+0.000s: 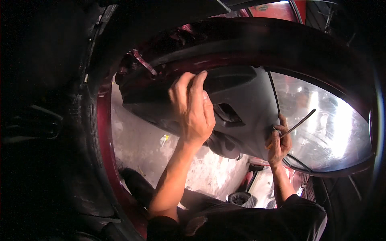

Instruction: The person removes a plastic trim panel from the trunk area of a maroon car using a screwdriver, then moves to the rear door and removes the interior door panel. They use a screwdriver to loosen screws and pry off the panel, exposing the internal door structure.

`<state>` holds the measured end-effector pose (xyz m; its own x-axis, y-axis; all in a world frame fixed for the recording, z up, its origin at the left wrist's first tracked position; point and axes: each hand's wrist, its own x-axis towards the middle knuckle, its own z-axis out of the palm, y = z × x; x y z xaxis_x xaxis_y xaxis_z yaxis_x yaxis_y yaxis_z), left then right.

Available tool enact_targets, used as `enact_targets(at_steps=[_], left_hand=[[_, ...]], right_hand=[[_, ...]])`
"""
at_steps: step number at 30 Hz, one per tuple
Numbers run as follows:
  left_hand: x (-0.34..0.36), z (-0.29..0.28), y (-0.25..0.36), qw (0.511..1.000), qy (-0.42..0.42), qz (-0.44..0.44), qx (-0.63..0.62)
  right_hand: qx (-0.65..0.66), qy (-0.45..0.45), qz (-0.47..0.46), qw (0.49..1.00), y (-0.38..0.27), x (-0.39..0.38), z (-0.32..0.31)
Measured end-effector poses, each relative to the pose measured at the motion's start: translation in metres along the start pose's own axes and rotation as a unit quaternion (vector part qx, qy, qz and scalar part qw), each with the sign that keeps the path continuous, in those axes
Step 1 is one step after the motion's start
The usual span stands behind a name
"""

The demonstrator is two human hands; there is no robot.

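My left hand [194, 110] is raised in front of the dark grey door panel [255, 98] of a car, its fingers bent and a little apart, with nothing visible in them. Just right of it, the inner handle recess [228, 114] shows in the panel. At the panel's edge beside the window glass [321, 128], my right hand [280, 142] pinches a thin black strip [300, 121]. The strip's free end points up and right across the glass. Fingers cover its other end, so I cannot tell whether it is attached to the door.
A dark red door frame [105, 140] curves around the left side. Near the top left, a metal door check arm [145, 64] joins frame and door. Below lies a stained, light floor [155, 154]. A vehicle's wheel [240, 198] stands beyond the door.
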<state>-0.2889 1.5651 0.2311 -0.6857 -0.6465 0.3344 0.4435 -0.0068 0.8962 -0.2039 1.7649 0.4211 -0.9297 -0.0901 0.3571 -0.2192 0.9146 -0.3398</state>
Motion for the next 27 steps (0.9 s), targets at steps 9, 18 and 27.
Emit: enact_targets(at_steps=[9,18,27], left_hand=[[-0.009,-0.018,0.001,0.997,-0.071,-0.033,-0.011],[-0.006,-0.017,0.015,0.995,-0.088,-0.007,0.054],[-0.011,-0.020,0.010,0.992,-0.113,-0.018,0.050]], right_hand=[[-0.018,0.002,-0.010,1.000,-0.002,-0.002,-0.001],[-0.003,0.007,-0.013,1.000,-0.001,-0.003,0.002],[0.002,0.018,0.009,1.000,-0.003,-0.005,0.002]])
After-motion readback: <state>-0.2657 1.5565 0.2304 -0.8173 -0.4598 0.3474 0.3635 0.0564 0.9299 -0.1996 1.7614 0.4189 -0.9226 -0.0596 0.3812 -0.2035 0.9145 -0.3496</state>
